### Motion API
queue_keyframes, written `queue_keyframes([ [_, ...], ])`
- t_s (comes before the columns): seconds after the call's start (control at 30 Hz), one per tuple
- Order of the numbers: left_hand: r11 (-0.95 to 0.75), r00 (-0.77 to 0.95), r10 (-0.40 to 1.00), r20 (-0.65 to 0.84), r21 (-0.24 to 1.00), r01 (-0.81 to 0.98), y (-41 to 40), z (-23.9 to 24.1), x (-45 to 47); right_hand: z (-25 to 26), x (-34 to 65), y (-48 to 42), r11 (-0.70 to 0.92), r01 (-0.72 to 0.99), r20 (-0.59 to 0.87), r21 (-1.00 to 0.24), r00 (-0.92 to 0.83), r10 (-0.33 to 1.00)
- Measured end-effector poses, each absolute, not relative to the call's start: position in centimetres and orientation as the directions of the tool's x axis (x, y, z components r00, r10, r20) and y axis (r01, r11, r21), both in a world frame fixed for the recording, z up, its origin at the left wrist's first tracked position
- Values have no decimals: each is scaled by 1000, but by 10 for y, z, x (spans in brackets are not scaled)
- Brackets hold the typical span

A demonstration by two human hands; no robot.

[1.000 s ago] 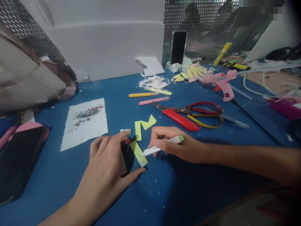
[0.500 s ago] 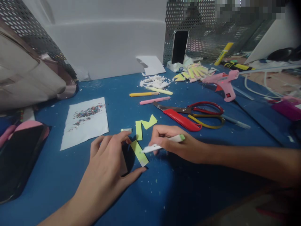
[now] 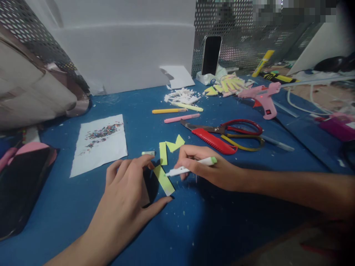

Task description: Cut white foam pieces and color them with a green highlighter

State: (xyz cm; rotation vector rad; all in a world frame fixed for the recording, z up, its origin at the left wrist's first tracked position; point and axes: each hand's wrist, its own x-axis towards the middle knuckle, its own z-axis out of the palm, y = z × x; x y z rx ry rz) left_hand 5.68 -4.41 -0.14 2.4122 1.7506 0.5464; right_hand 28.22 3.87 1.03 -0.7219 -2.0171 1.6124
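Note:
My right hand [image 3: 206, 167] grips a white marker [image 3: 203, 163] with a light green end. Its tip touches a yellow-green strip [image 3: 163, 180] that fades to white at its lower end. On the strip's left rests my left hand [image 3: 130, 184], thumb and fingers spread apart, a fingertip at the strip's upper end and the thumb tip near its lower end. A greyish flat piece [image 3: 144, 195] shows partly beneath that hand. Just beyond lie another yellow-green strip [image 3: 163, 153] and small yellow-green triangular pieces [image 3: 177, 143]. A small pale cylinder [image 3: 148, 153] is by my left fingers.
Scissors [image 3: 216, 129] and a red cutter [image 3: 213, 140] lie right of centre, beyond my right hand. Behind are pens [image 3: 181, 118], white scraps [image 3: 183, 96], a propped phone [image 3: 211, 55] and a pink glue gun [image 3: 263, 98]. Paper with glitter [image 3: 80, 159] and a dark phone [image 3: 24, 188] are left.
The marker tip has shifted slightly up along the strip, and my right hand moved a little with it. My left hand keeps nearly the same place.

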Motion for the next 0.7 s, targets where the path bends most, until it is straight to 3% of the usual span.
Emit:
queue_keyframes([
  [0.7,-359,301,925,232,277,891,-45,0,55,9,283,40,177,92,38,-980,-785,618],
])
